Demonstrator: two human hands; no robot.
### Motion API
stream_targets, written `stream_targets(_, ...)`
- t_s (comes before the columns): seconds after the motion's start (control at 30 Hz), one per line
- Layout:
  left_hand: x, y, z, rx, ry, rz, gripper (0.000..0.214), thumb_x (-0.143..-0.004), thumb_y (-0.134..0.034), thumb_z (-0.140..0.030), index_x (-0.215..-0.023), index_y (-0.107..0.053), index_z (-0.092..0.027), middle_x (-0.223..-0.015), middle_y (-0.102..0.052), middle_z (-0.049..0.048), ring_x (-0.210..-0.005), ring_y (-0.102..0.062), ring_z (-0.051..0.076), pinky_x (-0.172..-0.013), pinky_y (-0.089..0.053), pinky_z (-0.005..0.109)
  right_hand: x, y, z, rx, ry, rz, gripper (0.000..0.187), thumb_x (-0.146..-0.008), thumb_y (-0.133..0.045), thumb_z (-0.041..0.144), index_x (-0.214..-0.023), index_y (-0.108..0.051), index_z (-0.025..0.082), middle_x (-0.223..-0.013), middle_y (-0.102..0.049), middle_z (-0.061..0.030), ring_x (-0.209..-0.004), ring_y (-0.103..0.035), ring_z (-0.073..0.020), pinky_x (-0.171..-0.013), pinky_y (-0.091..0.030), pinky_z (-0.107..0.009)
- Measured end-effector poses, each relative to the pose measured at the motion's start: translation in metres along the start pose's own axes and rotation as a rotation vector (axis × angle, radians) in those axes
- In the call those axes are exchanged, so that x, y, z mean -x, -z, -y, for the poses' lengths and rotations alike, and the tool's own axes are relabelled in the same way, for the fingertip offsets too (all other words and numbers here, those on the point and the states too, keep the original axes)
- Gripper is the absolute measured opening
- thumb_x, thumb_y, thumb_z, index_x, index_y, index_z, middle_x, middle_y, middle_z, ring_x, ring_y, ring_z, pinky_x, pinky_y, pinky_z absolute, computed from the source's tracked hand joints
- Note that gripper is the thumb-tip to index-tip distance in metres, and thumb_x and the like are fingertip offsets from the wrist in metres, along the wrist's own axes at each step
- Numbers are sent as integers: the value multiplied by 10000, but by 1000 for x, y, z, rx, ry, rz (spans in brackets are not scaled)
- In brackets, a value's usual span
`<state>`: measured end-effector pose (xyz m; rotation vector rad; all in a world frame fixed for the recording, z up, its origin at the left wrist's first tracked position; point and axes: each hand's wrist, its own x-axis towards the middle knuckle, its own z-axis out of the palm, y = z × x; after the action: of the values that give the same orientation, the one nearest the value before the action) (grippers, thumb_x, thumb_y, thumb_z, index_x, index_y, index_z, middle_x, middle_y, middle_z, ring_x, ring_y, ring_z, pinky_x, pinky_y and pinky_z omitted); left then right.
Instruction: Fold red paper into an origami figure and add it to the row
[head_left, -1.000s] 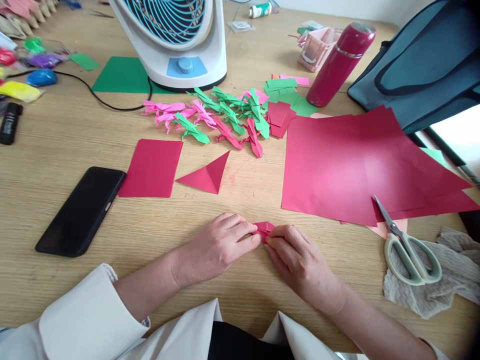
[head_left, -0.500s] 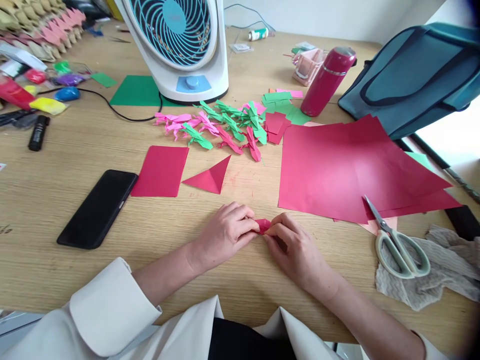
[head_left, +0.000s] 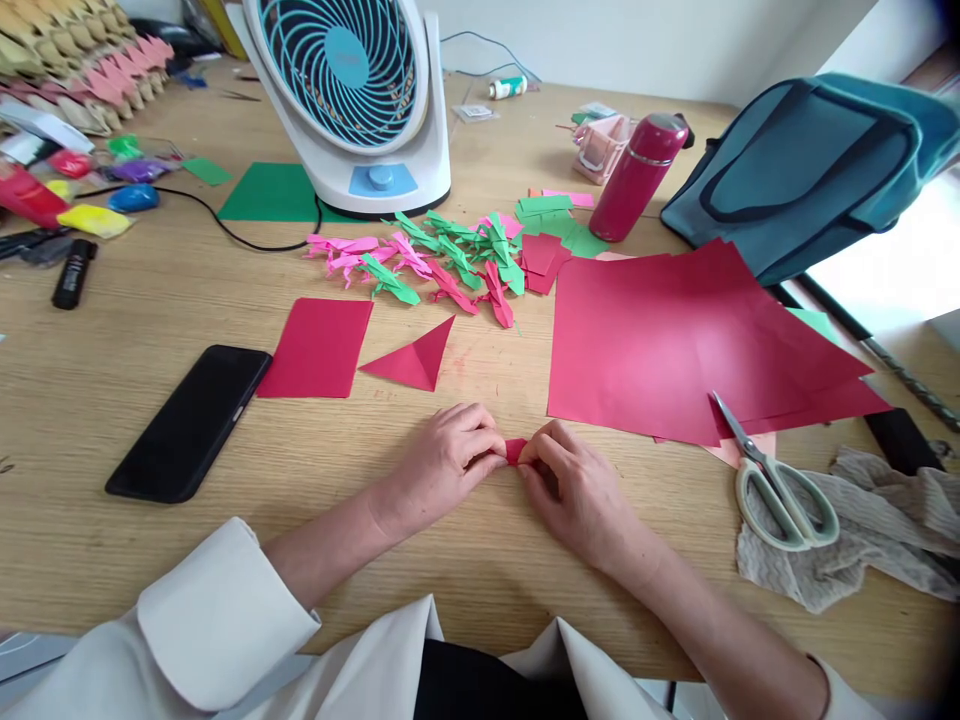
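Between my two hands is a small folded piece of red paper [head_left: 514, 451], mostly hidden by the fingers. My left hand [head_left: 457, 455] pinches its left end, and my right hand [head_left: 574, 480] pinches the right end, both low over the wooden table [head_left: 420, 590]. Just beyond my left hand lies a creased red paper triangle [head_left: 414, 362]. A stack of red paper rectangles [head_left: 319, 347] sits left of it. Farther back is a cluster of folded paper figures in green [head_left: 459, 255], pink [head_left: 349, 252] and red [head_left: 497, 297].
Large red sheets [head_left: 630, 345] lie to the right, with scissors [head_left: 780, 490] across their near edge and a grey cloth [head_left: 817, 560]. A black phone [head_left: 191, 420] lies at left. Behind stand a fan [head_left: 382, 180], a red flask [head_left: 637, 180] and a teal bag [head_left: 810, 170].
My hands have drawn slightly closer together, and less of the red folded paper shows between them. The whole view has shifted a little. Other things lie as before.
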<state>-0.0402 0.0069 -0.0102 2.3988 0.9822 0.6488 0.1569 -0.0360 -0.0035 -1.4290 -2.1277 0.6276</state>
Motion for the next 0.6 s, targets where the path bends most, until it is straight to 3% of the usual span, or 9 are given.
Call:
stream_targets(0.13, -2, 0, -1, -14, 19, 16, 89, -903, -617, -179, -819, -645, -177, -889, -590, 29, -898, -563, 173, -807, -452, 299, 0, 1, 2, -6, -9, 27, 100, -859, -587, 105, -897, -594, 197, -888, -591, -34, -746, -556, -161, -667, -426, -284)
stream_targets(0.23, -2, 0, -2, -25, 29, 32, 91, -898, -622, -176, -809, -636, -169, -896, -583, 33, -902, -560, 177, -810, -448, 303, 0, 0, 2, 2, -20, 31, 59, -861, -616, 147, -847, -596, 201, -865, -587, -28, -734, -551, -160, -650, -410, -279)
stream_targets(0.37, -1, 2, -1, 2, 33, 28, 94, -901, -615, -165, -807, -627, -164, -897, -576, 34, -903, -557, 170, -828, -453, 296, -3, 0, 2, -9, -54, 36, 141, -881, -573, 123, -765, -551, 200, -809, -574, -10, -692, -530, -141, -624, -379, -266)
stream_targets(0.6, 2, 5, 2, -11, 23, 40, 132, -942, -544, -162, -834, -620, -156, -907, -558, 42, -890, -545, 161, -832, -454, 289, -4, 0, 3, -17, -65, 47, 126, -886, -541, 103, -811, -560, 202, -797, -585, -3, -699, -521, -143, -641, -369, -267)
